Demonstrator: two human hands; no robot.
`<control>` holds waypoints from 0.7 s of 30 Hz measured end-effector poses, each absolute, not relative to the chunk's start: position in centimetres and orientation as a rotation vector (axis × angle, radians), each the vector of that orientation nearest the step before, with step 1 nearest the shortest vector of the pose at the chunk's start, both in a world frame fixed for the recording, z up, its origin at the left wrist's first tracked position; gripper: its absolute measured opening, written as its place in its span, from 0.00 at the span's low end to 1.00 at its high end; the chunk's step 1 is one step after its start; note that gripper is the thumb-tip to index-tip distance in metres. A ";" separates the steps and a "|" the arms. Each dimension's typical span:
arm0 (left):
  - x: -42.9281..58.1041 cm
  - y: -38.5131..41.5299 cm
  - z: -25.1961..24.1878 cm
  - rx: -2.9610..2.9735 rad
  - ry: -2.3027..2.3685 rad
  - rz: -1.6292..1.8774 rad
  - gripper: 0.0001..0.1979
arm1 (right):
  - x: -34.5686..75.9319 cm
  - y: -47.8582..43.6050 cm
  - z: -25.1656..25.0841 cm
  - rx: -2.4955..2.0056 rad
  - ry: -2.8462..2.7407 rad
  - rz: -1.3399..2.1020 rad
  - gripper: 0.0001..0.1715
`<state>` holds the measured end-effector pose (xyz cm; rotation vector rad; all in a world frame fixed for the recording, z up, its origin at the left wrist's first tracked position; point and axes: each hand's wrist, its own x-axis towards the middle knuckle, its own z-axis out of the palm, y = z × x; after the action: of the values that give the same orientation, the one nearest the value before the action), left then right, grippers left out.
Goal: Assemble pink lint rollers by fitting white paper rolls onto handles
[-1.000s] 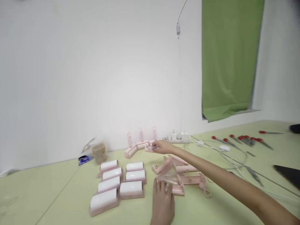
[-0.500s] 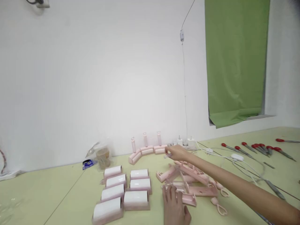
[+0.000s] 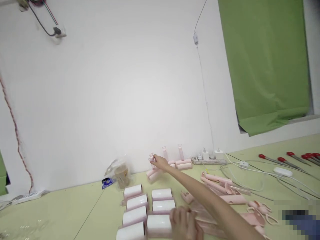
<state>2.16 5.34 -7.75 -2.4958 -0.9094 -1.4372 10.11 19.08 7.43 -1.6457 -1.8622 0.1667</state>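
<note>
My right hand [image 3: 159,162] reaches far across the green table [image 3: 75,213] to a row of upright pink lint rollers [image 3: 172,159] standing by the wall. Its fingers pinch the handle of the leftmost roller. My left hand [image 3: 183,224] rests near the bottom edge on a heap of pink roller handles [image 3: 225,196] and a clear plastic wrapper; its fingers are curled, and whether it holds anything I cannot make out. Left of it lie two columns of white roller refills [image 3: 147,208] in pink holders.
A power strip [image 3: 208,160] with white chargers lies against the wall, with white cables [image 3: 252,170] trailing right. Red-handled screwdrivers [image 3: 290,158] lie at far right. A plastic bag with a brown cup [image 3: 121,173] stands at the wall. A green curtain [image 3: 267,63] hangs at upper right.
My right hand has moved left along the row of upright rollers, from the right end to the leftmost one. The view has shifted up and left; my left hand stays on the pink parts.
</note>
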 end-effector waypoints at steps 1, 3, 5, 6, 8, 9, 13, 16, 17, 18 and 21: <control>1.4 5.0 -6.6 -2.423 -0.941 -1.548 0.10 | 10.7 18.2 7.6 -1.619 -1.859 0.154 0.16; 0.1 4.4 -4.5 -2.284 -0.977 -1.689 0.14 | 12.2 15.8 8.0 -1.569 -1.833 0.129 0.16; -0.9 3.7 -3.0 -2.229 -1.032 -1.771 0.17 | 14.0 12.5 8.2 -1.522 -1.788 0.112 0.16; -1.3 3.2 -2.5 -2.231 -1.102 -1.841 0.20 | 14.8 10.5 8.1 -1.497 -1.766 0.111 0.16; -1.6 2.1 -2.2 -2.312 -1.267 -1.950 0.28 | 15.9 6.1 7.3 -1.452 -1.743 0.138 0.14; -1.6 1.5 -2.5 -2.403 -1.351 -1.974 0.31 | 16.1 3.9 6.5 -1.436 -1.741 0.162 0.13; -1.4 -0.5 -5.4 -3.059 -1.577 -1.809 0.41 | 15.7 -2.6 2.2 -1.400 -1.778 0.256 0.07; -1.3 -0.8 -7.6 -3.473 -1.600 -1.781 0.43 | 15.2 -4.0 -0.2 -1.382 -1.809 0.276 0.06; -1.3 -0.8 -7.9 -3.530 -1.594 -1.838 0.43 | 15.2 -3.9 -0.4 -1.377 -1.805 0.274 0.07; -1.3 -0.8 -8.0 -3.554 -1.591 -1.886 0.43 | 15.3 -3.7 -0.3 -1.371 -1.792 0.269 0.07; -1.3 -0.5 -7.7 -3.491 -1.664 -1.772 0.35 | 16.1 -2.9 1.9 -1.357 -1.671 0.232 0.06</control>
<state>-1.34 -0.54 -7.68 -3.4915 -1.6638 -1.7724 16.08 -2.95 1.95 -1.3569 -1.6706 0.2318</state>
